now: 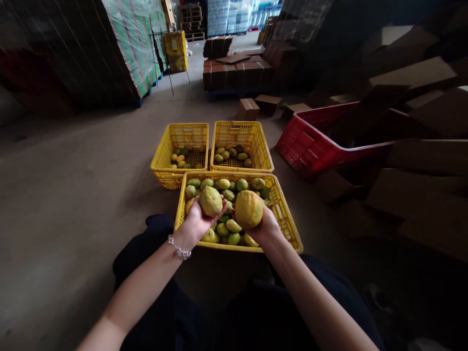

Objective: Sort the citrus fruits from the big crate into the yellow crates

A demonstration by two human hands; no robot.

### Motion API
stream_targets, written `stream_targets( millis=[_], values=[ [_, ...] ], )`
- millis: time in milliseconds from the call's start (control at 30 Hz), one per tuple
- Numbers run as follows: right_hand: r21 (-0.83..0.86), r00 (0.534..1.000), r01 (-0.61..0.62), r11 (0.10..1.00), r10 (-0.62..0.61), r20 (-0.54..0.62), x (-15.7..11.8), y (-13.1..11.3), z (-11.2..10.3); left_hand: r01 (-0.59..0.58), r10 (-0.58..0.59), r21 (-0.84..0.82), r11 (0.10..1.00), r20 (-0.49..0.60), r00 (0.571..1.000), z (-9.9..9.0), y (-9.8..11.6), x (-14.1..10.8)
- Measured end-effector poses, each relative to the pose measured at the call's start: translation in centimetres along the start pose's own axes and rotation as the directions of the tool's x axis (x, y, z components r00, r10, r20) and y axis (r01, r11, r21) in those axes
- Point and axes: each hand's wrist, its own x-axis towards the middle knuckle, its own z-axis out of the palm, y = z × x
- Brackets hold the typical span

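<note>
My left hand point(198, 218), with a bracelet at the wrist, is closed around a bumpy green-yellow fruit point(211, 201) that looks like a citron. A larger, ribbed yellow-orange fruit point(249, 209) of similar look is in my right hand point(268, 225), whose fingers are mostly hidden behind it. Both fruits are held side by side above the near yellow crate point(241, 248). Inside that crate lie many green and yellow fruits point(233, 225), partly covered by my hands. Beyond it stand a left yellow crate point(161, 155) and a right yellow crate point(263, 148), each with several smaller-looking fruits on the bottom.
A red crate point(305, 141) stands to the right, with cardboard boxes point(413, 190) piled around it. Small cartons point(248, 109) lie on the floor behind the yellow crates. Flattened cardboard stacks point(237, 73) and a wrapped pallet load point(126, 44) stand farther back.
</note>
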Motion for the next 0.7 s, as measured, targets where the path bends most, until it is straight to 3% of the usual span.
stream_targets(
  millis=[100, 200, 267, 500, 700],
  values=[
    [0.014, 0.993, -0.059, 0.998, 0.06, -0.104, -0.3, -0.3, 0.4, -0.046, 0.046, -0.004, 0.999, -0.013, 0.999, -0.1, 0.1, 0.2],
    [0.096, 0.98, -0.03, 0.995, 0.049, -0.195, -0.9, -0.8, 1.0, -0.113, 0.112, -0.04, 0.993, -0.011, 0.994, -0.3, 0.1, 0.4],
    [0.113, 0.971, -0.027, 0.993, 0.053, -0.233, -1.2, -1.0, 1.4, -0.089, 0.089, -0.048, 0.995, -0.007, 0.996, -0.4, 0.1, 0.4],
    [0.127, 0.957, -0.082, 0.988, 0.114, -0.267, -1.8, -1.1, 2.4, -0.012, 0.012, -0.01, 1.0, 0.029, 1.0, -0.7, -0.3, 0.5],
    [0.134, 0.97, -0.062, 0.989, 0.091, -0.224, -1.8, -1.1, 2.3, -0.102, 0.101, -0.006, 0.995, -0.029, 0.994, -0.4, 0.0, 0.7]
  ],
)
